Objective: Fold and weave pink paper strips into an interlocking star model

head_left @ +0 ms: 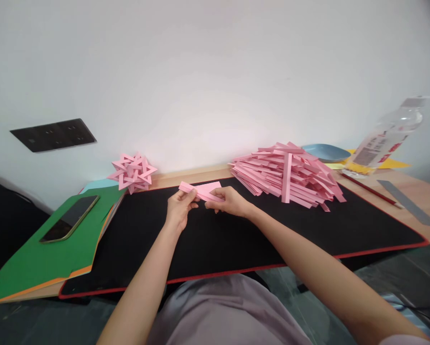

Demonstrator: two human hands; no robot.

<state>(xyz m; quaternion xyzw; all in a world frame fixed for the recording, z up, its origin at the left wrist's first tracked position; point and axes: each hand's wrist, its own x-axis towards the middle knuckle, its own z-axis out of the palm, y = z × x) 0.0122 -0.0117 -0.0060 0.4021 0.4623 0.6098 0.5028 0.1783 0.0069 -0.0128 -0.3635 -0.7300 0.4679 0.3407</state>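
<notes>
A piece of folded pink paper [208, 188] is held between my two hands above the black mat [215, 244]. My left hand [181, 207] pinches its left end, with the thumb on top. At the right end my right hand [231, 201] grips the paper between thumb and fingers. One part of the paper is a narrow strip slanting down to the right; a wider flap rises behind it. Right of my hands lies a heap of folded pink strips [272, 175]. A pink star-shaped paper model [133, 172] stands at the back left.
Green sheets [53, 258] with a phone [70, 218] on them lie at the left. At the right are a blue dish [326, 152], a tilted bottle [383, 139], a pencil [371, 190] and a grey ruler [409, 203]. A wall with a dark socket panel [53, 135] rises behind.
</notes>
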